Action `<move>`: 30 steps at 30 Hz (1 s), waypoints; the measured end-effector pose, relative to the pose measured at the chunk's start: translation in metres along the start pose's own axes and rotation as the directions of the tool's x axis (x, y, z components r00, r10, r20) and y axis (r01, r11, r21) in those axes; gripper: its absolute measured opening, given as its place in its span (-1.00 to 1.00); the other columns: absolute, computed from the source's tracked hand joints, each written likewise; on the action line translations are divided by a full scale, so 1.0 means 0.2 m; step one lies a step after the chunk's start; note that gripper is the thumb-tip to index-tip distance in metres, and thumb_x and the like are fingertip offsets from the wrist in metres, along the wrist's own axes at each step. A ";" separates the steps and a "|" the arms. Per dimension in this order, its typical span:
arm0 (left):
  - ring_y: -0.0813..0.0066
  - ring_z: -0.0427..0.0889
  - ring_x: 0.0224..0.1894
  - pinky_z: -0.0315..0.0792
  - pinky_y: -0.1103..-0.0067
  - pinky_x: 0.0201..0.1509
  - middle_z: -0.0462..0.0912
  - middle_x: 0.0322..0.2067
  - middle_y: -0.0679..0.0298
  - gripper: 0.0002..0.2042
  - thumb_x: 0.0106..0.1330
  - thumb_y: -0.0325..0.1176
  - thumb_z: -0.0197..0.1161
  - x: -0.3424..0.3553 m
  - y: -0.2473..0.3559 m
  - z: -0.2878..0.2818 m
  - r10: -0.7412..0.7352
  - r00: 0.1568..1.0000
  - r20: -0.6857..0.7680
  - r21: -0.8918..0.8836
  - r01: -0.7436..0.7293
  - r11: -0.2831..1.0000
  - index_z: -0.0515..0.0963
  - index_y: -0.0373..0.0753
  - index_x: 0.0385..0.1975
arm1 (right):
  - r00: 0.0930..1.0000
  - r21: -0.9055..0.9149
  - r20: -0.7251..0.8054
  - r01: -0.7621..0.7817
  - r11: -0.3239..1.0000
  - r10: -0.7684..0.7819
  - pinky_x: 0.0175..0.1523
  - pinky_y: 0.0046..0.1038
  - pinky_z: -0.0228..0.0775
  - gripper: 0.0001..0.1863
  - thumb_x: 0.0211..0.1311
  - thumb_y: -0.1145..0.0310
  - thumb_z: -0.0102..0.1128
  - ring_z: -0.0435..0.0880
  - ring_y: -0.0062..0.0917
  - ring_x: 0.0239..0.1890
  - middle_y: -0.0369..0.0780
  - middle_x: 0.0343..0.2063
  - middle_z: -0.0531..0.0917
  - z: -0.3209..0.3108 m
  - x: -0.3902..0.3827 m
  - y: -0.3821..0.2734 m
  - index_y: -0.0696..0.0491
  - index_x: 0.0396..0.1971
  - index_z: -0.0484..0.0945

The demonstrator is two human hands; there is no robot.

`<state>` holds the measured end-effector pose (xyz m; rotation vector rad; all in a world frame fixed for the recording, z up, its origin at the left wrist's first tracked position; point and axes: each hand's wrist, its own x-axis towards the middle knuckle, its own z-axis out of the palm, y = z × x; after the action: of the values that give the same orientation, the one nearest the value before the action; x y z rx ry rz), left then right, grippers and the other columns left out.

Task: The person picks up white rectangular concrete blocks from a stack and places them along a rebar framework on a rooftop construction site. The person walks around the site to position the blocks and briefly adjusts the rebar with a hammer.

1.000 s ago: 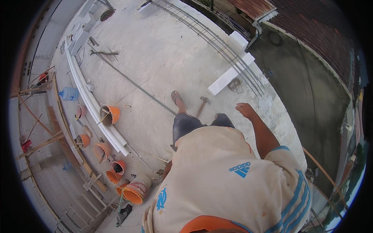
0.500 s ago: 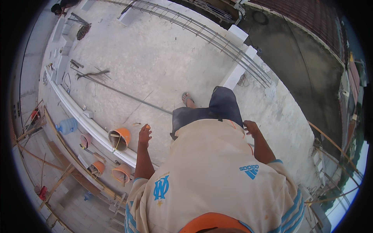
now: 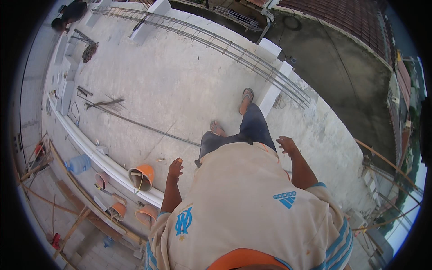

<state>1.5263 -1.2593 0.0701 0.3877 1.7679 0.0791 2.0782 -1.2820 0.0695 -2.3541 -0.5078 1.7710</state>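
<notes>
I see long white pipes (image 3: 102,160) beside a round orange bucket (image 3: 146,173), the bare left hand (image 3: 175,169) near that bucket, loosely curled, its contents unclear to me, then a long white rectangular block (image 3: 271,97) and, nearer me, the bare right hand (image 3: 287,145), half open and empty.

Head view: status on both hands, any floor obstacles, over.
Left hand nearest orange bucket, orange spot at fingertip unclear. Right hand open, nothing seen in it. Long bar on floor toward left leg; white block beside right foot.

One left hand (image 3: 175,169), one right hand (image 3: 287,145), four buckets (image 3: 147,170), two sandals (image 3: 247,95)
</notes>
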 end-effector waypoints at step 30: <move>-0.02 0.15 0.16 0.15 0.28 0.17 0.14 0.12 -0.09 -0.19 -0.08 -0.01 0.31 0.86 1.22 1.22 0.082 0.995 -0.059 0.709 -0.016 0.705 0.11 -0.21 0.17 | 0.856 -0.846 -0.327 -0.076 0.528 -0.401 0.11 0.09 0.07 0.24 -0.41 -0.06 0.43 0.00 -0.11 0.25 -0.02 0.22 -0.01 -0.74 2.49 -1.81 -0.24 0.26 -0.29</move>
<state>1.7826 -1.0165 -0.0849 1.0063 1.8211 -0.5856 2.2777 -0.7568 -0.2210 -3.0095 -1.7508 0.7661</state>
